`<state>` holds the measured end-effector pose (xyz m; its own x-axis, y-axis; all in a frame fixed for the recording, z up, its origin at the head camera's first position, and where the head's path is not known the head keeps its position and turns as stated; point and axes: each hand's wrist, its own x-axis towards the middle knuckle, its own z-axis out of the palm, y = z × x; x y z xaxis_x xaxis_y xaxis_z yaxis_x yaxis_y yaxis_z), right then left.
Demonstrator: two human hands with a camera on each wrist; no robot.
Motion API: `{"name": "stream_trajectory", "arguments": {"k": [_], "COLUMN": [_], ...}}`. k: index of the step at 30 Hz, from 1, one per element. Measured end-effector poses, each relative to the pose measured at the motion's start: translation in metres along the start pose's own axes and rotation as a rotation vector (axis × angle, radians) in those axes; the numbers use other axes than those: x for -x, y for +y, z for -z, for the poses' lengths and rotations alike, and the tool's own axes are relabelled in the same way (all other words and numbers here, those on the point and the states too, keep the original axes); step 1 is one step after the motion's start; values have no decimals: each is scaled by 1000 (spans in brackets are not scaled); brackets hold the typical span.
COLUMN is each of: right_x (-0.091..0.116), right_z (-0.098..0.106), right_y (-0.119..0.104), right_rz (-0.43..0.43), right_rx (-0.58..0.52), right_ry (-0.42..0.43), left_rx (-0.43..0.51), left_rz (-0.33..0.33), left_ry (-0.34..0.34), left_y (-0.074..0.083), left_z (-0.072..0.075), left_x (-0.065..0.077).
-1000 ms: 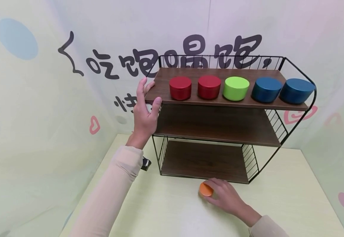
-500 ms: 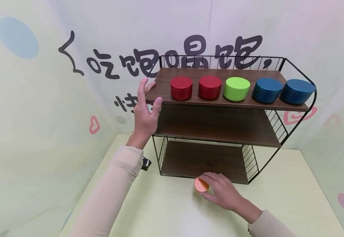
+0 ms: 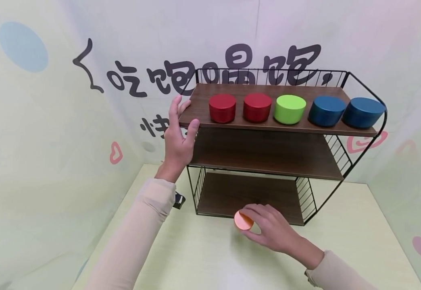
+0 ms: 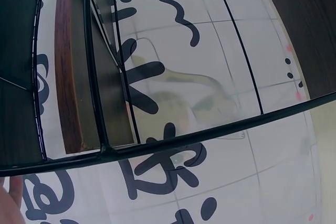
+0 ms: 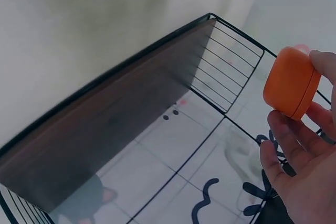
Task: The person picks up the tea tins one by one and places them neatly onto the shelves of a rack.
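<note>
My right hand (image 3: 274, 229) pinches a small round orange tin (image 3: 242, 221) between thumb and fingers. In the right wrist view the tin (image 5: 290, 83) is held on edge, its lid seam facing the palm. In the head view it overlaps the front edge of the bottom board (image 3: 246, 193) of a three-tier wire-and-wood shelf rack (image 3: 265, 153). With thumb at the front corner and fingers along the side, my left hand (image 3: 179, 145) grips the rack's top left end. Only a bit of that hand shows in the left wrist view, beside the black frame bar (image 4: 184, 137).
Along the top board stand two red tins (image 3: 222, 108), a green tin (image 3: 290, 109) and two blue tins (image 3: 326, 111). A small black object (image 3: 178, 200) lies left of the rack on the pale table (image 3: 196, 257). Printed cloth walls (image 3: 69, 121) enclose the table.
My right hand has carried the orange tin left and farther from me, toward the bottom board's front edge, and tipped it so its top catches the light. My left hand keeps its place.
</note>
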<state>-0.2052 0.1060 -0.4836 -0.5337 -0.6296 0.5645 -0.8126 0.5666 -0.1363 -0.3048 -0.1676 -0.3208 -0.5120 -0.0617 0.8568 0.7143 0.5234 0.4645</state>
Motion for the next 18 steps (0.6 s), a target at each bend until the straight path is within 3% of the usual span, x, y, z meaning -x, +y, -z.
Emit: {"name": "stream_trajectory", "arguments": {"k": [18], "right_x": [-45], "right_z": [39], "right_y": [-11], "right_rz": [185], "right_rx": [1], "right_ry": [12], "left_rx": [-13], "left_rz": [-13], "left_ry": [-5], "left_y": [2], "left_z": [1], "left_x": [0]}}
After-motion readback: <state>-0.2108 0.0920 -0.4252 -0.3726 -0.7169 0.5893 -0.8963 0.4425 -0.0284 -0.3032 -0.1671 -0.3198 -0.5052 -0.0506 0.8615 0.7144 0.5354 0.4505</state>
